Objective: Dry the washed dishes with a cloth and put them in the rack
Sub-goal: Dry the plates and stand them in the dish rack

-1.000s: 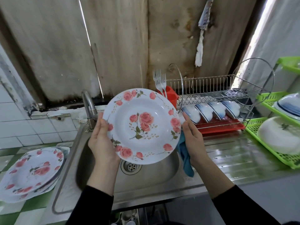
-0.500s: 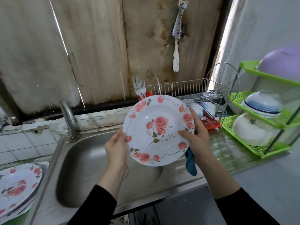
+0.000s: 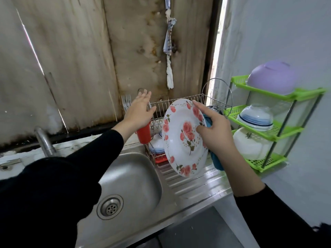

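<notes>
Rose plate is held on edge, tilted, just in front of the wire rack, at 1 o'clock from the sink. Its 2 o'clock rim is gripped by the right hand; the blue cloth is bunched in the same grasp and hangs behind the plate. Left hand is spread flat, nothing grasped, above the red cutlery holder at 9 o'clock of the plate.

Progress, judged: wiping of this plate is taken as finished; racking is not yet done, as the plate is not slotted. Bowls are seen in the rack's lower tier. No other wet dishes are in view, so the remaining count cannot be told.

Writing: no brand or label can be read. Print on the hanging rag at 12 o'clock is illegible.
</notes>
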{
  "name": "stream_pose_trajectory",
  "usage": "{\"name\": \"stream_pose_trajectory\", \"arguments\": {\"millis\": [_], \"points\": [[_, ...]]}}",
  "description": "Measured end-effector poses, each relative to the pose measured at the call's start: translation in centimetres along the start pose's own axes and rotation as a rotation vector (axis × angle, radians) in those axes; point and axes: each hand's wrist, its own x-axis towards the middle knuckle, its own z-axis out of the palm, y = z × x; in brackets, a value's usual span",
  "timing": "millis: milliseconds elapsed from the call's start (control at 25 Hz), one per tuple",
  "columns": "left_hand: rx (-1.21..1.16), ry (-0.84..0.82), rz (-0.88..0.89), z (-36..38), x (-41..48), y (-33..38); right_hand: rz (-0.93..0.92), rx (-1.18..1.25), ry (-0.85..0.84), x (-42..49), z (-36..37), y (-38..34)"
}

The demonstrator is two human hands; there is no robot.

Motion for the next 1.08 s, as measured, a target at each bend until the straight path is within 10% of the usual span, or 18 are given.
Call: {"name": "stream_pose_trajectory", "arguments": {"millis": [200, 1080], "points": [[0.177, -0.164, -0.119, 0.5, 2.1, -1.7, -0.158, -0.074, 0.085, 2.2, 0.4, -2.0], [0.228, 0.055, 0.108, 1.7, 4.6, -5.2, -0.542, -0.180, 0.428, 13.9, 11.0, 0.5]]}}
